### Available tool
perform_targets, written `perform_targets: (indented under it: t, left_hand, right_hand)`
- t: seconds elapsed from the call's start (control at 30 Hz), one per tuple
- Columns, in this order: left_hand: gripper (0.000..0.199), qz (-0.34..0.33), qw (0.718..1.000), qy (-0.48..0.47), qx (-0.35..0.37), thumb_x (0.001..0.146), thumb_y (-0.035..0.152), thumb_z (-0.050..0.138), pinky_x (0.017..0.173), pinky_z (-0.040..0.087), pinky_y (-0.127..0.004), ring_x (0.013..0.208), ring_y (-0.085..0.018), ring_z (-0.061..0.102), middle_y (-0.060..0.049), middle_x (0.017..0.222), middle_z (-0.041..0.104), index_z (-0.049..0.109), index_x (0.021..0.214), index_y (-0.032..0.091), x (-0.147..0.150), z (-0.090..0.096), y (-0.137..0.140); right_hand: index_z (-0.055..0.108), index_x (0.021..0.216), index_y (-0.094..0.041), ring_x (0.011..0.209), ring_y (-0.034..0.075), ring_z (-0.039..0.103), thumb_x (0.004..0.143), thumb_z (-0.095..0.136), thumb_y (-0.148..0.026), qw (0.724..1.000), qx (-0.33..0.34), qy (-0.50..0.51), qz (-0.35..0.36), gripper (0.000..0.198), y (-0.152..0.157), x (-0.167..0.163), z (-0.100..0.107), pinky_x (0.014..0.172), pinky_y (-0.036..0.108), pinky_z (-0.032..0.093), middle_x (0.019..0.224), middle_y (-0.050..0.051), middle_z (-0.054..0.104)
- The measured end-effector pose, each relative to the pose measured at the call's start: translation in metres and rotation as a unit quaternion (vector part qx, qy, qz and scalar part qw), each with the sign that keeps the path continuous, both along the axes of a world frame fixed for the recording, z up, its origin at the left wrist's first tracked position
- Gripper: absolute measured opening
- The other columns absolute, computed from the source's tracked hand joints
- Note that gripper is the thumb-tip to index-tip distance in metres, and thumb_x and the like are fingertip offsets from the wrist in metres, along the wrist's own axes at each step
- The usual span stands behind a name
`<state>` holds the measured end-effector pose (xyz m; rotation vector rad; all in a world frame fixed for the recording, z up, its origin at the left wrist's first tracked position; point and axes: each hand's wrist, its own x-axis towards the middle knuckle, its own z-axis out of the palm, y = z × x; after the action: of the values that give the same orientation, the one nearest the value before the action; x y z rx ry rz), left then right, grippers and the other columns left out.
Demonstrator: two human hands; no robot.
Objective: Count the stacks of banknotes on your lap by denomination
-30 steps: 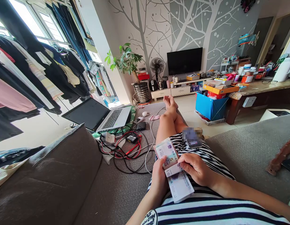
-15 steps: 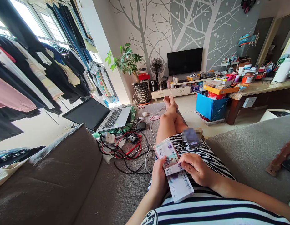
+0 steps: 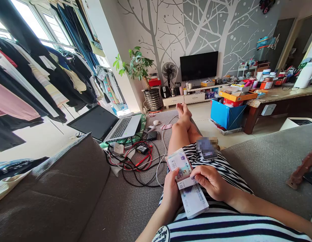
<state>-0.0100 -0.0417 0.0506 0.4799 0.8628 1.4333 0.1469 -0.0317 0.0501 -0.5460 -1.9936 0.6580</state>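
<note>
A stack of banknotes point(image 3: 179, 162), the top one printed with a 5, is above my lap. My left hand point(image 3: 171, 190) is closed round its left side, with the thumb lying on the top note. Between the thumb and fingers of my right hand point(image 3: 208, 181) is the edge of a folded-over banknote point(image 3: 186, 182). Below the fold, more notes point(image 3: 194, 201) hang down toward my striped clothing, face showing pale purple. A phone point(image 3: 208, 154), partly blurred out, rests on my thigh just beyond my right hand.
Left of my legs, an open laptop point(image 3: 120, 129) and tangled cables point(image 3: 138, 168) lie on the grey sofa point(image 3: 130, 208). A sofa cushion point(image 3: 57, 188) rises at left. Across the room stand a blue bin point(image 3: 228, 116), a cluttered table point(image 3: 277, 95) and a television point(image 3: 199, 65).
The right fingers have shifted very slightly to the left at the folded note. Otherwise, both hands and the banknotes stay in nearly the same position.
</note>
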Motion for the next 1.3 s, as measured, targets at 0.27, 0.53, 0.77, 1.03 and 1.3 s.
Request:
perform_targets:
  t: [0.27,0.53,0.77,1.03,1.3]
  left_hand:
    - [0.027,0.026,1.000,0.013,-0.001,0.062,0.032,0.072,0.072,0.053,-0.034,0.072,-0.025,0.070,-0.007,0.072,0.074,0.072,0.081,0.012,0.000,0.002,0.001]
    - [0.040,0.034,0.999,0.021,0.003,0.060,0.033,0.072,0.072,0.053,-0.036,0.076,-0.027,0.071,-0.009,0.079,0.076,0.072,0.095,0.012,-0.001,0.004,0.001]
    - [0.041,-0.014,1.000,0.012,0.011,0.059,0.022,0.073,0.072,0.053,-0.033,0.076,-0.025,0.071,-0.007,0.080,0.076,0.071,0.099,0.014,0.000,-0.002,0.001]
    - [0.030,-0.001,1.000,-0.019,0.011,0.063,0.025,0.071,0.076,0.054,-0.033,0.081,-0.024,0.071,-0.007,0.085,0.076,0.071,0.092,0.014,-0.001,-0.010,0.004]
    - [0.025,0.021,0.999,-0.044,-0.001,0.065,0.029,0.069,0.075,0.055,-0.034,0.080,-0.024,0.070,-0.006,0.080,0.075,0.070,0.084,0.013,0.002,-0.005,0.005]
  right_hand:
    - [0.059,0.089,-0.020,0.071,0.016,0.057,0.102,0.038,-0.037,1.000,0.015,0.000,0.003,0.030,-0.001,0.002,-0.001,0.068,0.027,0.043,0.078,0.004,0.063]
    - [0.056,0.073,-0.019,0.060,0.014,0.052,0.101,0.034,-0.050,0.999,-0.030,0.002,-0.014,0.047,0.003,0.000,-0.005,0.061,0.026,0.039,0.064,0.000,0.057]
    - [0.048,0.068,-0.019,0.054,0.012,0.043,0.093,0.053,-0.045,0.977,-0.131,-0.011,-0.165,0.037,0.013,-0.007,-0.005,0.053,0.024,0.032,0.058,-0.004,0.048]
    - [0.049,0.068,-0.019,0.056,0.012,0.047,0.093,0.053,-0.034,0.979,-0.112,-0.006,-0.171,0.029,0.014,-0.013,-0.002,0.056,0.024,0.035,0.060,-0.003,0.051]
    - [0.049,0.070,-0.020,0.059,0.013,0.048,0.093,0.053,-0.034,0.989,-0.075,0.001,-0.127,0.028,0.011,-0.007,-0.006,0.058,0.024,0.038,0.063,-0.003,0.052]
